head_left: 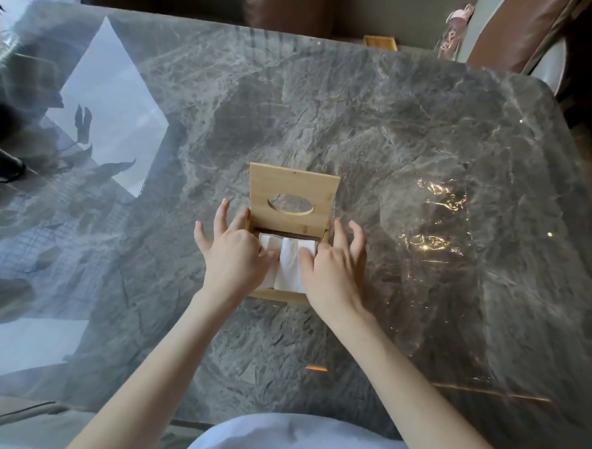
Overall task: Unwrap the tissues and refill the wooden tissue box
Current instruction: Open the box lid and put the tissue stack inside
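The light bamboo tissue box [285, 294] sits mid-table, its oval-slotted lid [292, 193] raised at the far side. The left hand [233, 252] and right hand [333, 269], fingers spread, press the white tissue stack [287, 265] down, gripping nothing. Risk: uneven pressure may crumple sheets or bunch edges, jamming the lid.

The table [412, 134] was a glossy grey marble slab with pale veining and rounded far corners, mirroring a bright window on its left part. A wooden tissue box [277, 294] stood near its middle, its lid [293, 186] with an oval opening raised upright. Crumpled clear plastic wrap [439, 218] lay on the marble to the box's right.
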